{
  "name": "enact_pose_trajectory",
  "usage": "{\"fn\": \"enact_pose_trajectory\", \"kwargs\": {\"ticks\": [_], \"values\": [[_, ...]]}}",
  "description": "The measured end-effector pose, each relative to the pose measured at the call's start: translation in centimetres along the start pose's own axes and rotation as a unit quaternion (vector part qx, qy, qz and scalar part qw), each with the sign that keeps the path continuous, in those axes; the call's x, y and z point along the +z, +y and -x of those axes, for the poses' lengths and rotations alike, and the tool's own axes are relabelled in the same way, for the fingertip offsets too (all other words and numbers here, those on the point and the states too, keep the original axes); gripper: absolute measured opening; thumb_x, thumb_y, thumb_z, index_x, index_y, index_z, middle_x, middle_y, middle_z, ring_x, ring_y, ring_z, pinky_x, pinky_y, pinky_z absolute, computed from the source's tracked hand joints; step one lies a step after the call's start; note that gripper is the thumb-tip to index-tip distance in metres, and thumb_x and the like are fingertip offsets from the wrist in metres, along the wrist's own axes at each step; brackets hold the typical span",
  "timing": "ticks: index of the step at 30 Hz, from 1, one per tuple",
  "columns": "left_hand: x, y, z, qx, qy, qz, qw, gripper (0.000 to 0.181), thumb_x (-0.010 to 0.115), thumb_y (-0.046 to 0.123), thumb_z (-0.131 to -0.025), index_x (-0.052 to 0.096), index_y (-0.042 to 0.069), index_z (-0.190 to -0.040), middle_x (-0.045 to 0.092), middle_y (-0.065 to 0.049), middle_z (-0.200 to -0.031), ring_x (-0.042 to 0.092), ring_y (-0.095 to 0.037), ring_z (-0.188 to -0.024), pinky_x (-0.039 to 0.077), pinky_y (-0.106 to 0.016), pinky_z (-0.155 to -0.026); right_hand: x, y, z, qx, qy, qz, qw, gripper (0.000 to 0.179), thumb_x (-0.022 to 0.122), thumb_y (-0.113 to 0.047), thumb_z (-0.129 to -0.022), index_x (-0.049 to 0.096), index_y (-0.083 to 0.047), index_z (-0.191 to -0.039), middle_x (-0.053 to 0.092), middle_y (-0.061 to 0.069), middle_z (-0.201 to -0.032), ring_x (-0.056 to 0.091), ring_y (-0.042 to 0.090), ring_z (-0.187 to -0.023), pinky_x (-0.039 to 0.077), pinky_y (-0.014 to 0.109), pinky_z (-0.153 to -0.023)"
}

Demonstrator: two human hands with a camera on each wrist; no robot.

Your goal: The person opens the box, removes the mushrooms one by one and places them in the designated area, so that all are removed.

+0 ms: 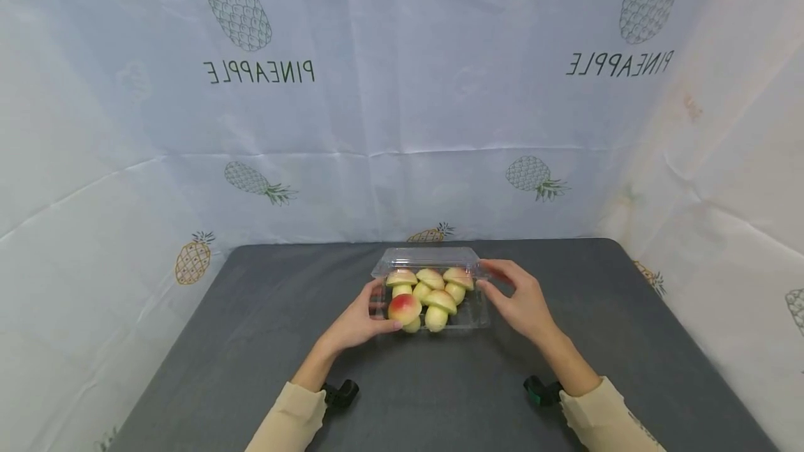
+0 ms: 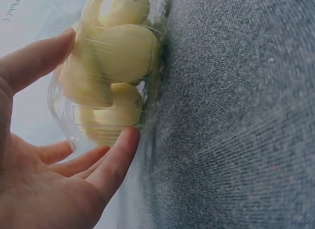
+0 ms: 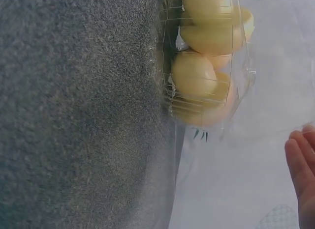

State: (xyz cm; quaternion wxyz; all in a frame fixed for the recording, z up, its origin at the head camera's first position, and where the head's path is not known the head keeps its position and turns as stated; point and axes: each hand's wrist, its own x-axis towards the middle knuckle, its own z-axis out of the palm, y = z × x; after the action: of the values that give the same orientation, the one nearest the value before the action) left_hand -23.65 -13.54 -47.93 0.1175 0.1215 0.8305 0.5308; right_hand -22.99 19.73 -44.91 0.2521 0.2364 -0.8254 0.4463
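A clear plastic clamshell box sits on the dark table with its hinged lid raised at the back. Inside lie several mushroom-shaped pieces with pale yellow-green stems and pinkish caps; one cap is redder. My left hand holds the box's left end, thumb on the near side and fingers round the end. In the left wrist view, fingertips touch the plastic. My right hand is by the lid's right corner, thumb and fingers apart. The right wrist view shows its fingers near the lid's edge; the thumb is hidden there.
The dark grey table surrounds the box on all sides. Behind it hangs a white cloth printed with pineapples and mirrored lettering. Dark wrist straps sit at both cuffs.
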Motion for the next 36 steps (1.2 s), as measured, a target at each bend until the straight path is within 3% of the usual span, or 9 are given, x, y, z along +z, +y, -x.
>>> {"fn": "enact_pose_trajectory", "kwargs": {"ticks": [7, 13, 28, 36], "values": [[0.0, 0.2, 0.1, -0.001, -0.006, 0.007, 1.0, 0.1, 0.085, 0.025, -0.085, 0.021, 0.005, -0.16, 0.036, -0.021, -0.154, 0.05, -0.039, -0.131, 0.052, -0.052, -0.099, 0.0, -0.9, -0.9, 0.003, 0.028, -0.057, 0.998, 0.036, 0.075, 0.011, -0.086, 0.067, 0.008, -0.12, 0.066, 0.024, -0.116, 0.063, 0.041, -0.107, 0.053, 0.024, -0.095], [0.1, 0.0, 0.1, -0.002, -0.013, -0.002, 0.9999, 0.101, 0.085, 0.03, -0.085, 0.02, 0.005, -0.159, 0.035, -0.021, -0.155, 0.05, -0.039, -0.131, 0.052, -0.051, -0.1, -0.9, -3.0, -1.7, 0.014, 0.025, -0.084, 0.996, 0.031, 0.072, 0.011, -0.088, 0.065, 0.014, -0.118, 0.064, 0.027, -0.115, 0.062, 0.041, -0.107, 0.054, 0.031, -0.098], [0.0, -0.1, 0.5, 0.011, -0.019, -0.008, 0.9997, 0.102, 0.085, 0.031, -0.085, 0.02, 0.004, -0.159, 0.036, -0.021, -0.153, 0.051, -0.039, -0.13, 0.052, -0.05, -0.099, -0.7, -2.7, -3.2, 0.018, 0.063, -0.101, 0.9927, 0.024, 0.072, 0.01, -0.089, 0.067, 0.014, -0.112, 0.065, 0.026, -0.111, 0.065, 0.018, -0.102, 0.056, 0.036, -0.093], [0.2, 0.1, 0.9, 0.002, -0.018, -0.008, 0.9998, 0.102, 0.086, 0.029, -0.084, 0.02, 0.003, -0.158, 0.037, -0.022, -0.153, 0.051, -0.038, -0.129, 0.053, -0.05, -0.098, -0.5, -2.4, -4.0, 0.046, 0.072, -0.097, 0.9916, 0.02, 0.069, 0.005, -0.094, 0.067, 0.013, -0.112, 0.067, 0.026, -0.108, 0.066, 0.01, -0.098, 0.052, 0.015, -0.089]]}}
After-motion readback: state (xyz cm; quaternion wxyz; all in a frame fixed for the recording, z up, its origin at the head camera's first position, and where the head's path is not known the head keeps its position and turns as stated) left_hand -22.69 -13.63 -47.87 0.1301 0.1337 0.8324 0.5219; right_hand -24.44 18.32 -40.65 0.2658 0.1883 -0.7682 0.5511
